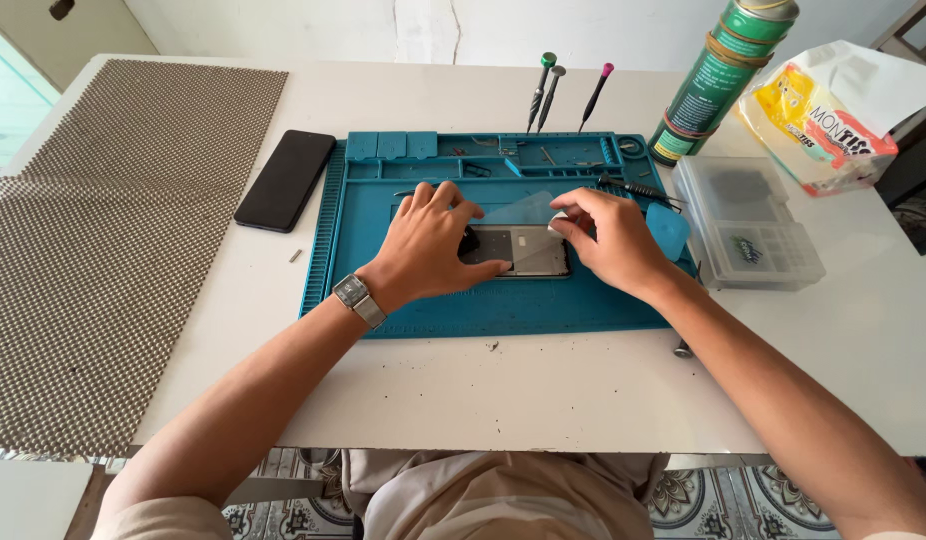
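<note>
Pressing flat, the left hand (433, 240) pins the opened phone (518, 250) while right hand (613, 240) pinches its edge; slipping could crack it.

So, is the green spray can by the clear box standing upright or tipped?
Upright: the green spray can stands on its base beside the clear box.

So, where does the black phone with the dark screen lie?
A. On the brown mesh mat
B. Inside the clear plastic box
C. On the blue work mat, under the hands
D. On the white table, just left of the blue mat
D: the black phone lies flat on the white table, between the brown mesh mat and the blue mat.
</note>
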